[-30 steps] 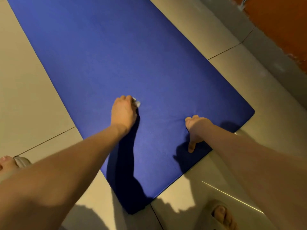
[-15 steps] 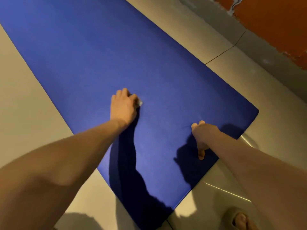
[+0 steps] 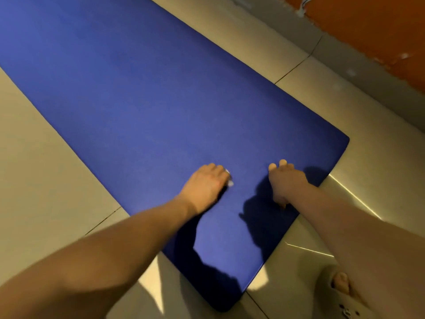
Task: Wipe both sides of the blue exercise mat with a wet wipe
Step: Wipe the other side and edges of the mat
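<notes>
Head view: the smooth, matte, deep-blue rectangular foam exercise mat (image 3: 138, 100) lies flat and unwrinkled on the beige tiled floor (image 3: 34, 157), its near corners rounded. Left hand (image 3: 204, 183): fingers curled over a crumpled white wet wipe (image 3: 229, 180), pressing it onto the mat's near end. Right hand (image 3: 285, 180): fingers spread, pressing the mat near its right edge.

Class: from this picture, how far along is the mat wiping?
Done: no wiped patch can be told apart. In hand: the left hand holds the wet wipe on the upper side of the blue mat; the right hand presses on it. Left: the underside, not yet turned up.
</notes>
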